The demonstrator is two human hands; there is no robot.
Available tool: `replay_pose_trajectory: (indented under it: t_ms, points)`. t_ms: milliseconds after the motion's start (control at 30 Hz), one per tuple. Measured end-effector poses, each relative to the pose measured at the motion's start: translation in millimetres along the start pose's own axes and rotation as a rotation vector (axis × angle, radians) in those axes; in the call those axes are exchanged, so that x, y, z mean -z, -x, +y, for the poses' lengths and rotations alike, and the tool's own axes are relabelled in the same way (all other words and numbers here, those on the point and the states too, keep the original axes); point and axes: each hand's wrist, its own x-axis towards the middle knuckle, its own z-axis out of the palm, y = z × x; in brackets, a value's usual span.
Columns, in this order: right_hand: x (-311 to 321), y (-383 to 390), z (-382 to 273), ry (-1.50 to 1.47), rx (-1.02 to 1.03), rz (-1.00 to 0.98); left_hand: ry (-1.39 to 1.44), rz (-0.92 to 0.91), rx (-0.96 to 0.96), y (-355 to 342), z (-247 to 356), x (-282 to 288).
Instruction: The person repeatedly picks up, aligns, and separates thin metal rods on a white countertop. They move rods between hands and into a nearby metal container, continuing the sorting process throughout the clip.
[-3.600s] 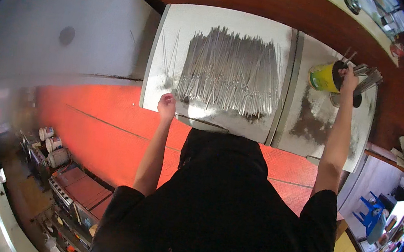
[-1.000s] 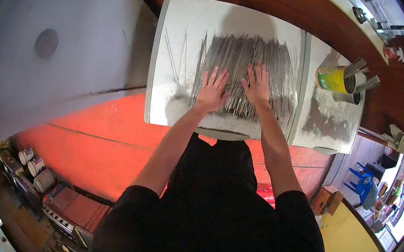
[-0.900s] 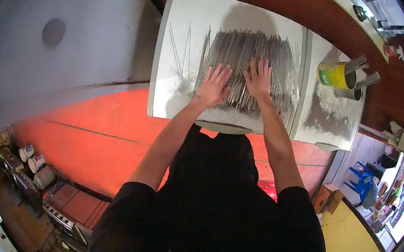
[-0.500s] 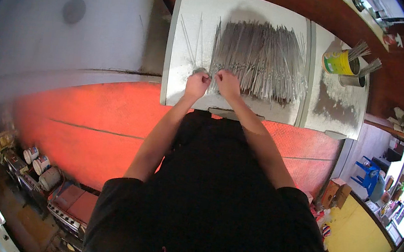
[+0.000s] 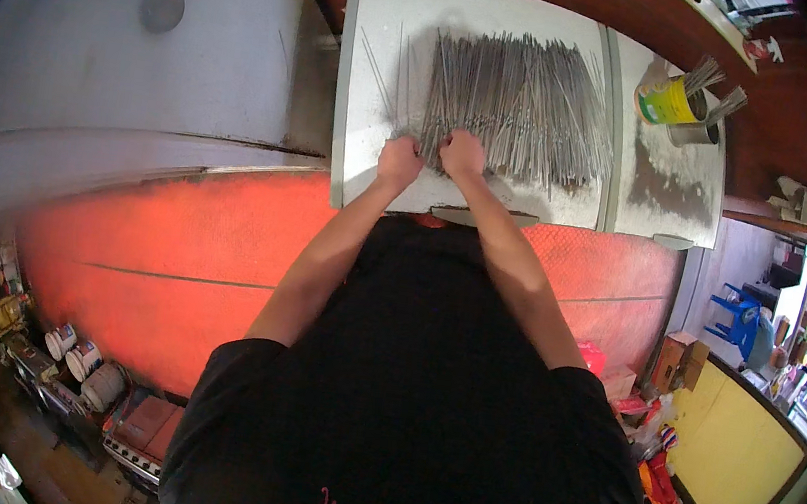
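A dense row of thin metal skewers (image 5: 514, 89) lies side by side on a worn white panel (image 5: 383, 8). To its left, a few loose skewers (image 5: 378, 70) slant down toward my left hand (image 5: 401, 161). That hand is closed around their near ends, and its fingertips are partly hidden. My right hand (image 5: 463, 155) is closed over the near ends at the left side of the row. Whatever sits between its fingers is too small to make out. A narrow gap separates the two hands.
At the right of the panel, a yellow-green can (image 5: 665, 104) and a plain metal can (image 5: 693, 134) hold more skewers. A dark handle (image 5: 488, 216) lies along the panel's near edge. Below is a red textured surface (image 5: 171, 254); a pale grey surface (image 5: 143, 79) stands left.
My right hand has shifted a little to the right, away from my left hand, and its fingers have curled over. Another thin skewer shows above my left hand. The view has tilted slightly.
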Motion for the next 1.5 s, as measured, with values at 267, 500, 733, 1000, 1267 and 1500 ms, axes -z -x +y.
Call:
replay_pose_trajectory:
  t_ms: [267,500,733,1000,1267,1500]
  points:
    - [-12.9,1.8,-0.8,-0.039,0.273,0.029,-0.124,0.020,-0.055,-6.4,-5.0,-12.5]
    - [-10.1,-1.2,-11.8,0.000,0.146,-0.013,0.027,-0.006,0.039,-6.7,-8.3,-4.6]
    - [-15.6,-11.8,-12.1,0.038,0.131,-0.040,0.057,-0.039,0.065,-7.0,-18.0,-2.6]
    - [-10.7,-7.5,-26.0,0.070,0.057,-0.087,0.525,-0.151,0.182,-6.5,-25.7,-5.4]
    - [-3.2,-7.2,-28.2,0.035,0.039,-0.166,0.834,-0.250,0.415,-8.3,-21.1,-2.6]
    - [-16.9,-12.1,-19.8,-0.046,0.101,-0.127,0.839,-0.189,0.378,-6.2,-25.6,-4.6]
